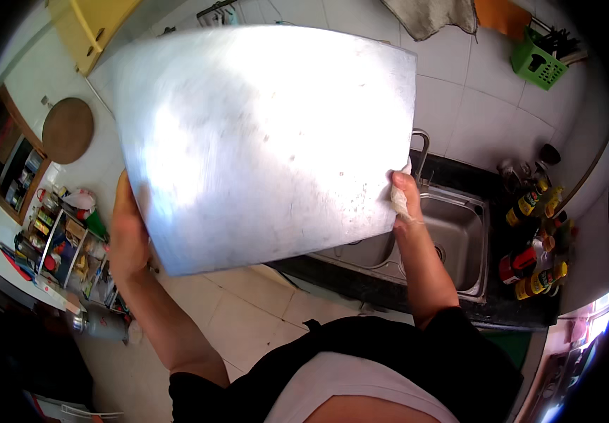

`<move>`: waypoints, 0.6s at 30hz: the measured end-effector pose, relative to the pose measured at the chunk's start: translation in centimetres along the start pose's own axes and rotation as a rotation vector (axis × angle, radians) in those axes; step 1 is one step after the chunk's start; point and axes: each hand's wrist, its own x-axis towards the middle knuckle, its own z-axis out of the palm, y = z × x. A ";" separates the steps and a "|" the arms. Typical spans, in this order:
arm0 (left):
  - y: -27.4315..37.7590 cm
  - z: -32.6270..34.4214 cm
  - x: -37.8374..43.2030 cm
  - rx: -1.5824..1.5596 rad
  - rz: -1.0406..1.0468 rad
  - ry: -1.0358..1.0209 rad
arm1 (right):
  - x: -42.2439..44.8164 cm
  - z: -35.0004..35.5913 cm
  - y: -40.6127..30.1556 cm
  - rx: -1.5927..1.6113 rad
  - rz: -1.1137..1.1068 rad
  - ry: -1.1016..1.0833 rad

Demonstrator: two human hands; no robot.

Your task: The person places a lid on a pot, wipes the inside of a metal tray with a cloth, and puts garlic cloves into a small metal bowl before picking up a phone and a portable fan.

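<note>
A large, shiny metal sheet (267, 148), rectangular and marked with small dark spots, is held up in front of me. My left hand (129, 227) grips its lower left edge; most of those fingers are hidden. At the lower right edge, my right hand (407, 198) holds the sheet with the thumb on its near face. A crumpled white cloth (399, 201) is pinched in that same hand. Below and behind my right forearm lies a double stainless steel sink (460, 227), partly covered by the sheet, with a curved faucet (424, 143) at its back.
Bottles of sauce (527, 203) crowd the black countertop (495, 312) right of the sink. A green basket (537, 66) hangs on the tiled wall. At the left stand a loaded shelf rack (74, 254) and a metal cylinder (103, 323); a round brown board (68, 130) hangs above.
</note>
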 end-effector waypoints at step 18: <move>-7.9 -1.5 -6.1 -0.238 -0.189 0.325 | -3.2 10.3 -5.4 -0.608 -0.463 -0.118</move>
